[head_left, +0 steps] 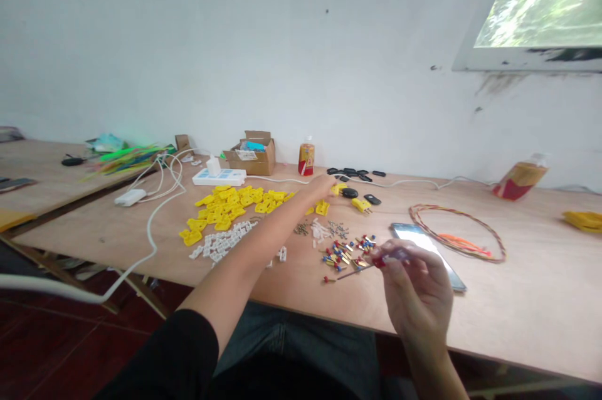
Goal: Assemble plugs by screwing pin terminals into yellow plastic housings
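My left hand (320, 188) reaches across the plywood table (512, 306), its fingertips just short of a yellow plastic connector housing (338, 189). Another yellow housing (322, 207) lies under my wrist, beside a large scattered pile of the same parts (230, 209). My right hand (416, 287) is raised above the table's front edge, pinching a small screwdriver (390, 256) with a red and clear handle. Its thin shaft points left toward a spread of blue and red crimp terminals (343, 256). White plastic terminal pieces (219, 243) lie left of my forearm.
A smartphone (423, 256) lies under my right hand, with a loop of twisted wire (456, 234) beyond it. A white power strip (219, 177), cardboard box (249, 158), bottle (306, 157) and black parts (352, 173) stand along the wall.
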Motion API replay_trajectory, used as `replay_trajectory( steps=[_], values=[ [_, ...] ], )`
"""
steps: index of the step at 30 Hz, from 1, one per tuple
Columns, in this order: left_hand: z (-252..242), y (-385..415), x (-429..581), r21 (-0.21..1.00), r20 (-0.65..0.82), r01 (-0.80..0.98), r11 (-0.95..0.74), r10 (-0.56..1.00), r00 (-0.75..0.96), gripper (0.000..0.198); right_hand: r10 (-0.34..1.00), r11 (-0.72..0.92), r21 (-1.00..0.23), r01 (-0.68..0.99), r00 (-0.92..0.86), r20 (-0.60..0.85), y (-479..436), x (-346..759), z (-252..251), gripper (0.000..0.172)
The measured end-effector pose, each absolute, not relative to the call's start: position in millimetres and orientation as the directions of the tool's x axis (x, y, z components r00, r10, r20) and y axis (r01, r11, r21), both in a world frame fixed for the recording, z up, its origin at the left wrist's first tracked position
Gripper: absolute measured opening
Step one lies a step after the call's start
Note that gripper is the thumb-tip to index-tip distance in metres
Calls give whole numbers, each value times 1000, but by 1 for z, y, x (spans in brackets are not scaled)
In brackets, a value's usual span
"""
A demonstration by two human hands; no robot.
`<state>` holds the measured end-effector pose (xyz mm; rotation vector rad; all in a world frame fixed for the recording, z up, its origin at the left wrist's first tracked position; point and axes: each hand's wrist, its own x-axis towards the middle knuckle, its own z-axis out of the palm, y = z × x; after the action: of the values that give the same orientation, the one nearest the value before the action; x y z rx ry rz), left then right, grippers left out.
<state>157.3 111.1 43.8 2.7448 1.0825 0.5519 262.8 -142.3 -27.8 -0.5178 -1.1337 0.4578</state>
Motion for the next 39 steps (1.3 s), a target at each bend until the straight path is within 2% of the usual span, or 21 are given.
replay_trajectory(
  steps=[3, 6, 8, 10, 13, 16, 21, 25, 29, 33, 39],
  values=[
    [73, 86, 122, 312, 311, 625, -715, 699, 644, 33, 535, 814, -578, -54, 457, 710, -144, 264, -22, 23],
    [72, 22, 68, 372, 312, 601, -708, 705, 637, 48, 496, 829, -556, -55, 531, 687, -144, 260, -16, 30],
    [51, -34, 36, 541, 249, 526, -656, 722, 645, 50, 498, 835, -545, -68, 513, 699, -144, 255, -16, 37],
    [18, -82, 15, 648, 171, 494, -580, 743, 647, 46, 506, 840, -541, -51, 437, 744, -145, 248, -18, 40],
    [-27, -117, 7, 617, 184, 502, -606, 732, 656, 49, 535, 822, -568, 24, 307, 787, -145, 237, -25, 41],
    [-45, -115, 11, 595, 222, 512, -620, 738, 637, 43, 583, 787, -613, 71, 241, 776, -141, 231, -33, 40],
    [-45, -106, 8, 639, 240, 480, -601, 748, 618, 37, 642, 725, -678, 120, 236, 729, -128, 236, -47, 37],
    [-48, -108, 7, 646, 262, 454, -613, 737, 623, 44, 603, 727, -657, 198, 274, 749, -125, 243, -47, 34],
    [-48, -108, 9, 685, 234, 456, -568, 765, 600, 49, 601, 756, -644, 116, 269, 753, -127, 242, -41, 38],
    [-45, -107, 8, 700, 226, 443, -560, 762, 607, 42, 690, 698, -708, 104, 163, 705, -126, 239, -43, 29],
    [-45, -106, 8, 711, 224, 434, -554, 763, 606, 37, 612, 746, -650, 146, 234, 755, -129, 245, -38, 33]
  ],
)
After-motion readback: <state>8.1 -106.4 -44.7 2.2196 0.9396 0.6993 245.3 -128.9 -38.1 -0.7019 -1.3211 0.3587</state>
